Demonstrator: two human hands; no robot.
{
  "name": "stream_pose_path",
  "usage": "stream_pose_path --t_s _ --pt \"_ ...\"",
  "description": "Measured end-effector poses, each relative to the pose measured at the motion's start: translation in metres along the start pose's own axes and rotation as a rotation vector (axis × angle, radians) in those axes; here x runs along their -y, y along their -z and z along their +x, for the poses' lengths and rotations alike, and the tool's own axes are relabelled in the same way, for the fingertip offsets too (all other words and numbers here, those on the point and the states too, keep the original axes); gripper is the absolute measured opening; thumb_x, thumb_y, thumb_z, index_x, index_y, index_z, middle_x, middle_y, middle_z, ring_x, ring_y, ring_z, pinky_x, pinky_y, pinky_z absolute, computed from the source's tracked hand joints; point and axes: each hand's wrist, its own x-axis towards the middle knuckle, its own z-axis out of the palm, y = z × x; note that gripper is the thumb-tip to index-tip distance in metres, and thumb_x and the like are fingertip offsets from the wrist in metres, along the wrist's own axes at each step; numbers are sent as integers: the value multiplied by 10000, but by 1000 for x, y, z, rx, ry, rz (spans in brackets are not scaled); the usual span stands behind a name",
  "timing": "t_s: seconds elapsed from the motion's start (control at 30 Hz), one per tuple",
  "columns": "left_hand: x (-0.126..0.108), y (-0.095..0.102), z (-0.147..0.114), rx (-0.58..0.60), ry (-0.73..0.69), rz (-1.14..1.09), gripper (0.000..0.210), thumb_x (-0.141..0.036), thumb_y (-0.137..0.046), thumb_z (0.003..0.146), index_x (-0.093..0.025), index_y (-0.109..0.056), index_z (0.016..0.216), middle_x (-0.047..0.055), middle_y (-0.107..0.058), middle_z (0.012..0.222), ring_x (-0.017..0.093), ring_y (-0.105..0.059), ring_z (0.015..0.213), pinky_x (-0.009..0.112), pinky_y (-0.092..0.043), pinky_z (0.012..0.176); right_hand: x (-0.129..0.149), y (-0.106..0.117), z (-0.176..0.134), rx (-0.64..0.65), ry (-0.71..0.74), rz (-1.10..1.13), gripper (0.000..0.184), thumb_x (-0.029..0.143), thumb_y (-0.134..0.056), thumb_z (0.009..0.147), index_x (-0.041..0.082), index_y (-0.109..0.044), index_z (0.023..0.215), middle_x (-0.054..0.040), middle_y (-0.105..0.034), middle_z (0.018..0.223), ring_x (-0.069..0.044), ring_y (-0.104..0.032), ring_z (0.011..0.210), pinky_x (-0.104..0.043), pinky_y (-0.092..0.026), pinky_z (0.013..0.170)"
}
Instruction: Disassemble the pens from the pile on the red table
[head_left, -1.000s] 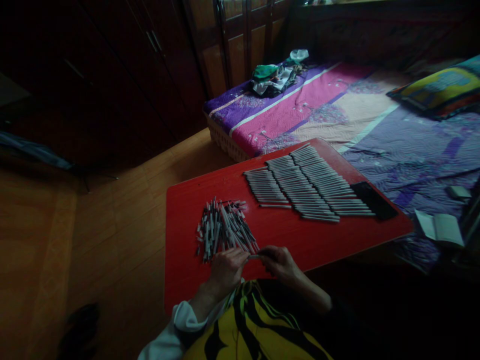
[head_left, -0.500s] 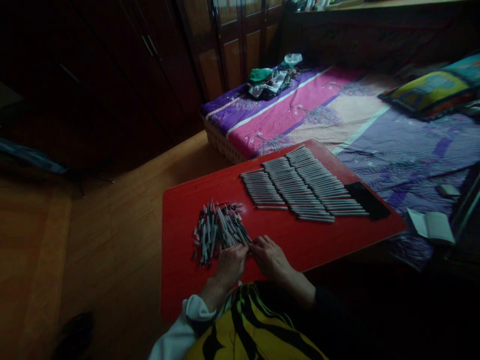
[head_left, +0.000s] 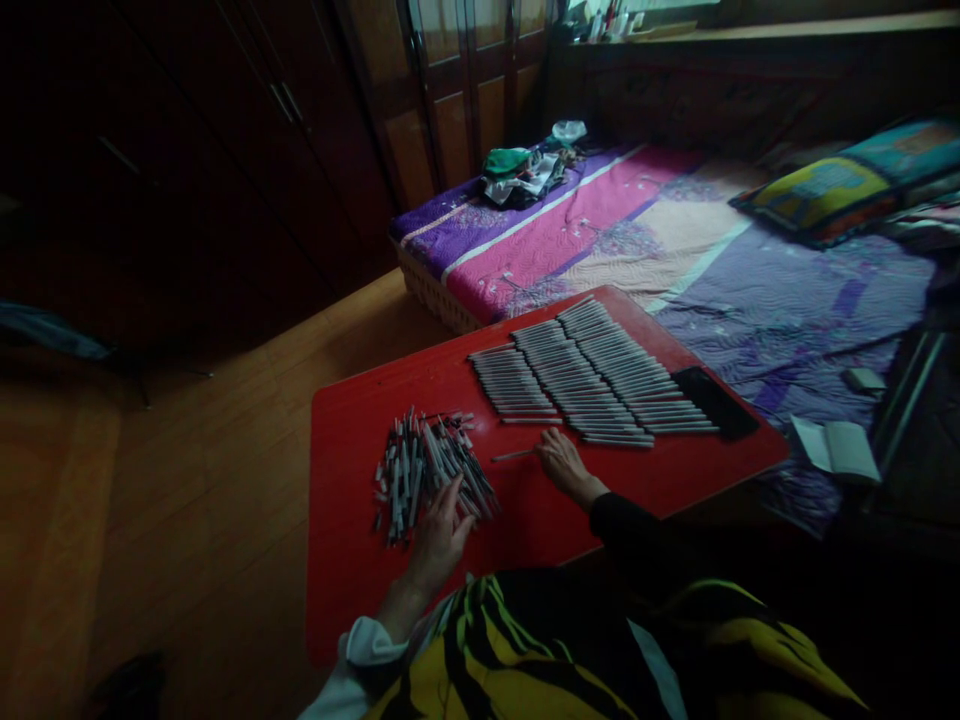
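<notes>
My right hand (head_left: 562, 460) pinches one slim grey pen (head_left: 513, 456) by its right end and holds it just below the laid-out rows. Those rows of matching pens (head_left: 600, 380) lie side by side in three columns on the red table (head_left: 349, 590). My left hand (head_left: 441, 530) reaches over the near edge of a loose heap of pens and pen parts (head_left: 412, 470). Its fingers are apart, and I see nothing held in them. Small pieces lie scattered around the heap.
A flat black object (head_left: 716, 400) lies on the table by the right end of the rows. Beyond stands a bed (head_left: 547, 235) with folded clothes (head_left: 525, 172) and a pillow (head_left: 825, 195). An open notebook (head_left: 836, 450) rests at the bed's near edge.
My hands were together at the heap's right side. The right hand has moved right and forward with a pen; the left has moved onto the heap's near edge and opened.
</notes>
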Motion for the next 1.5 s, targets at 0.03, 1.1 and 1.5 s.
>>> stream_pose_path --t_s 0.03,1.1,1.5 --pt "2 0 -3 14 22 0 560 -164 -506 778 -209 -349 1314 94 -508 1238 213 -475 1159 402 -383 969 -11 -2 4 13 -32 -7 241 105 -404 848 133 -640 812 -144 -554 921 -237 -434 939 -330 -341 781" --pt "23 -9 -31 21 211 -62 416 -168 -508 763 -180 -523 1178 88 -626 1078 171 -615 888 347 -479 826 81 -18 30 249 -298 240 236 311 -460 839 191 -650 912 -83 -665 847 -192 -605 813 -238 -385 637" --pt "29 -8 -35 -2 225 -63 389 -174 -497 780 -175 -526 1168 82 -630 1080 169 -605 917 342 -461 852 126 -26 20 294 -279 273 257 280 -469 826 109 -614 951 -158 -650 935 -247 -616 875 -299 -426 727"
